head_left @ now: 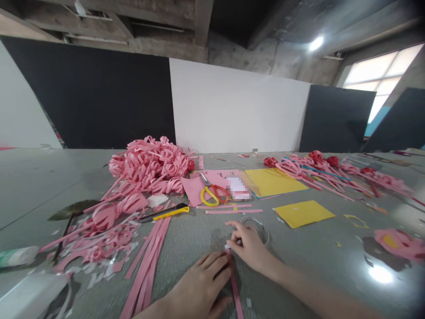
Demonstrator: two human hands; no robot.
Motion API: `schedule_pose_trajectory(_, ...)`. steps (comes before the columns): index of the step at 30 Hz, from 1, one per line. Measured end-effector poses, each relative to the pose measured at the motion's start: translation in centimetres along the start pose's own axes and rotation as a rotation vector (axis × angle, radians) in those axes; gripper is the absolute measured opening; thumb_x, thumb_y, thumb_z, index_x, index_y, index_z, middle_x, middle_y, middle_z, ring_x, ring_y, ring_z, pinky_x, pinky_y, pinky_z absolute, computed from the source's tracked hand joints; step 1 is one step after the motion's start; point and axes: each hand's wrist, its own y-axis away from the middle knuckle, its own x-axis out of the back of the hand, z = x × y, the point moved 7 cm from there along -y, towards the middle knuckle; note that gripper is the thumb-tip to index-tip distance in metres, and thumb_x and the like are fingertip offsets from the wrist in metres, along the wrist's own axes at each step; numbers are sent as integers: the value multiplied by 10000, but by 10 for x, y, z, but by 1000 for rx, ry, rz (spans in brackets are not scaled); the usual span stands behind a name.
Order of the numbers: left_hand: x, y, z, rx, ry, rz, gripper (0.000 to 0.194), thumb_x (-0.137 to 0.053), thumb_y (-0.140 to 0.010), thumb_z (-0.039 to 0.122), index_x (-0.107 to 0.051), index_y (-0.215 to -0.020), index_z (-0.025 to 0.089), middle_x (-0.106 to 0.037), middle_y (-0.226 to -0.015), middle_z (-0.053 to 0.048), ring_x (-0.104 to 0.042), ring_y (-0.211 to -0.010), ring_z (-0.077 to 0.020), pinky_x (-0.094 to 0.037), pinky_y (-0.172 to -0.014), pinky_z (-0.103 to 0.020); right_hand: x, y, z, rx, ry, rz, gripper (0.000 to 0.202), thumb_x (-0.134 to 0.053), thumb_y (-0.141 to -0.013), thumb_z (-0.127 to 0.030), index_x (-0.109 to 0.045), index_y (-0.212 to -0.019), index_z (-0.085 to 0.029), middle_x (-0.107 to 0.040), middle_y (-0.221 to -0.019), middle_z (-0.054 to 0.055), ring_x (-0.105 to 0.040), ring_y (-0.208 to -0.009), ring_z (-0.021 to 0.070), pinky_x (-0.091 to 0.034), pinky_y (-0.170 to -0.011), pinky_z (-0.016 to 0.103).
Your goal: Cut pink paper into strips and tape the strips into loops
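My left hand [206, 282] rests low over the grey surface, its fingers bent around the upper part of a narrow pink paper strip [235, 290]. The strip runs down toward me, and a small whitish piece shows at its far end. My right hand [249, 246] is just beyond that end, forefinger stretched out and apart from the thumb. Its fingertips are close to the whitish piece; whether they touch it I cannot tell. Partly behind my right hand lies a clear roll of tape [265, 229]. Loose long pink strips [151, 266] lie left of my left hand.
Scissors [210, 195] and a phone [238, 188] lie ahead on pink paper. A yellow-black utility knife [171, 212] is left of them. Yellow sheets [303, 213] lie right. Pink paper flowers [151, 161] pile up at left, more [315, 168] at right. Paper scraps [99, 248] litter the left.
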Motion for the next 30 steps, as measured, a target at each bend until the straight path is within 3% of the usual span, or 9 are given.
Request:
schedule_pose_trajectory(14,2,2,0,-9,69,68,387,-469,-798,278,-432,-1176,202,-453,-1260,-81,-360,-1184,-245,-311,-986,-410,-2,1,0,5,33,3,357,-478,-708,-127,-478,-1060,-191,-569,-578,-66,-549,-624,132,-285,-829,354)
schedule_pose_trajectory(30,-2,2,0,31,67,13,363,-487,-786,275,-476,-1132,166,-437,-1264,-104,-348,-1182,-261,-287,-994,-403,-3,8,-14,138,202,7,366,-442,-757,-81,-456,-1108,-183,-608,-730,10,-551,-736,178,-257,-858,436)
